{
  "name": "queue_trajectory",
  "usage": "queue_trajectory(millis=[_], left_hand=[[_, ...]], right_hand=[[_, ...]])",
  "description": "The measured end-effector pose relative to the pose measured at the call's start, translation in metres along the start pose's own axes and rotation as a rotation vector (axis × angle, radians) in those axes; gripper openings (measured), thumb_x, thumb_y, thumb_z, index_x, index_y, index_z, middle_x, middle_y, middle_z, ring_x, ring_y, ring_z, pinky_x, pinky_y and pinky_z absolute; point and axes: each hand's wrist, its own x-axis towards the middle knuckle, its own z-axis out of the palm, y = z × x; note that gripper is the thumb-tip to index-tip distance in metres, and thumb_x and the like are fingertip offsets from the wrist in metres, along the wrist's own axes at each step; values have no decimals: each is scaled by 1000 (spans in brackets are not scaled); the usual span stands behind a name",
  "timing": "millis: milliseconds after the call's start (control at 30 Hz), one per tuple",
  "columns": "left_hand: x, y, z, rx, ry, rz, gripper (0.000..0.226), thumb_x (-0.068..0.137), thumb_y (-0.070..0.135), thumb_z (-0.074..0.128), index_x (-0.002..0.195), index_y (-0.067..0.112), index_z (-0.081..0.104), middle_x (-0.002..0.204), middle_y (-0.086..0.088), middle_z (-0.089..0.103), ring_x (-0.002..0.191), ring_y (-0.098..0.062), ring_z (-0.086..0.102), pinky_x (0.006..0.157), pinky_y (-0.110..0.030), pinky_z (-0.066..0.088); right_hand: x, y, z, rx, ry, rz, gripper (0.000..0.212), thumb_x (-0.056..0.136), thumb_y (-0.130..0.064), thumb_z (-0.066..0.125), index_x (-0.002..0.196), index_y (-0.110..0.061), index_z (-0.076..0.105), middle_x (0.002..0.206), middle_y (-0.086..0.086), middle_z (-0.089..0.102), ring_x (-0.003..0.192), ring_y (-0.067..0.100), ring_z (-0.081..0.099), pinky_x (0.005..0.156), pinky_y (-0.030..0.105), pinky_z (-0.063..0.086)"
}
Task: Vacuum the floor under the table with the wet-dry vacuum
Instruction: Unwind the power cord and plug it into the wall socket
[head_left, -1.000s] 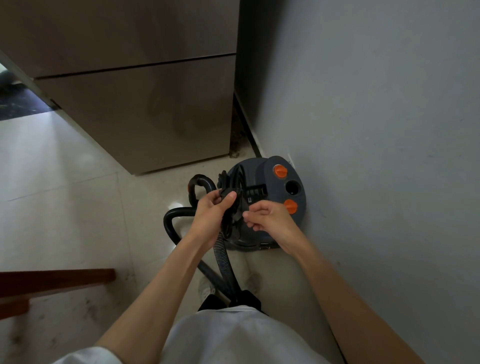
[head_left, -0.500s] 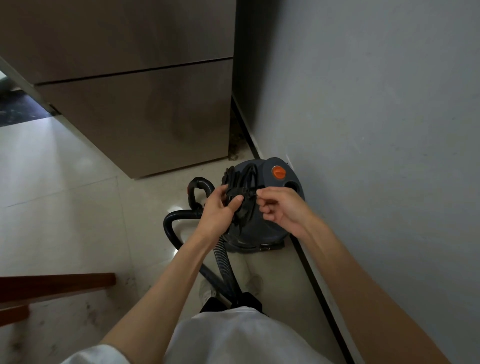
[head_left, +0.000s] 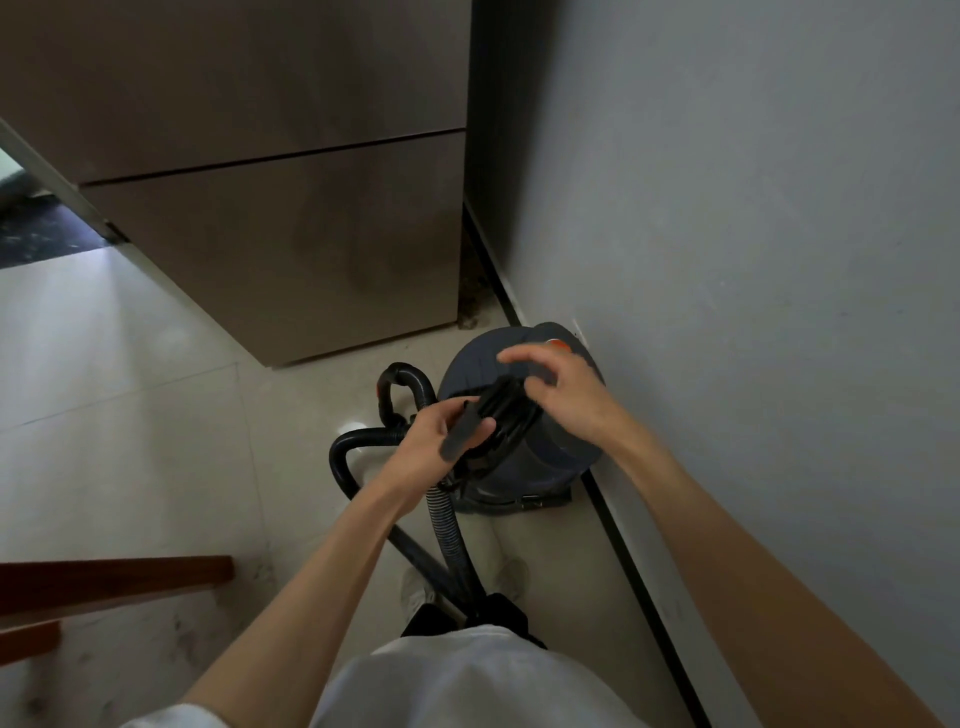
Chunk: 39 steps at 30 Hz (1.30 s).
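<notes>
A dark grey wet-dry vacuum (head_left: 540, 462) with an orange button stands on the floor against the wall. Its black ribbed hose (head_left: 363, 441) loops out to the left and runs back toward my feet. My left hand (head_left: 431, 441) grips a black bundle of coiled cord (head_left: 498, 410) and a flat black strap end, lifted just above the vacuum's top. My right hand (head_left: 563, 395) hovers over the bundle and the vacuum's lid with fingers spread and loosely bent, holding nothing that I can see.
A tall brown cabinet (head_left: 291, 208) stands behind the vacuum. The grey wall (head_left: 753, 260) with a black skirting strip runs along the right. A dark wooden edge (head_left: 114, 577) juts in at lower left. Pale tiled floor (head_left: 130, 415) lies to the left.
The cord bundle has come up off the vacuum's top in my left hand. My right hand let go of it and moved up over the lid, covering the orange buttons.
</notes>
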Motion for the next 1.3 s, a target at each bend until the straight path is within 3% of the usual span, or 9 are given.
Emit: queue_trajectory(millis=[133,200,300,400,633,833,967,1100,1300], left_hand=[[1,0,-6,-35,10,-45,24,97,23,48,103,5,63,90,-4,67,84,-11,65,70,-12,50],[2,-1,-8,-28,-1,-98,20,98,26,47,106,16,62,95,4,67,84,0,63,63,-5,47],[5,-1,-12,66,-12,-103,33,97,33,45,116,11,61,102,-3,68,92,-11,65,74,-13,49],[7,-1,-12,68,8,-84,38,98,34,42,105,6,66,80,-10,69,72,-15,68,67,-20,51],[13,-5,-16,49,99,-78,41,96,40,42,107,11,70,90,-8,73,86,-13,69,74,-14,48],[18,-2,-21,177,25,-37,51,94,49,40,109,8,65,102,-13,68,98,-22,65,90,-32,50],[15,-7,-17,239,93,34,42,93,35,52,130,14,53,122,5,60,114,-8,55,93,-18,44],[12,-15,-7,509,108,209,55,80,26,71,130,19,49,125,11,46,118,-4,42,103,-24,36],[14,-15,-1,559,231,352,19,89,11,60,106,19,59,103,9,57,93,-1,54,84,-11,45]], right_hand=[[-3,8,0,-239,-331,7,61,89,2,53,143,-22,39,147,-1,37,139,14,24,112,29,22],[-2,11,3,-372,-296,-47,60,89,-5,59,143,-22,39,142,0,41,138,17,24,113,33,21],[0,12,10,-433,-231,-113,41,86,-10,63,125,-20,54,121,-1,53,122,14,37,100,25,30],[-1,13,14,-423,-201,-98,19,85,-11,63,100,-21,57,97,-7,54,102,12,47,84,25,37],[-6,7,18,-258,-182,16,26,83,-13,65,74,-33,50,78,-9,57,80,14,59,74,32,47],[-7,12,11,-119,-67,111,17,82,-11,66,80,-27,59,76,-7,62,74,10,59,71,29,47],[-5,16,6,-71,27,205,18,83,-10,66,77,-25,59,69,-8,58,65,9,54,62,25,41],[-3,21,4,29,75,319,18,85,-11,65,72,-21,57,58,-2,54,45,11,50,52,28,41],[-9,26,6,122,58,388,15,86,-13,64,73,-19,58,38,-9,49,42,13,45,48,26,38]])
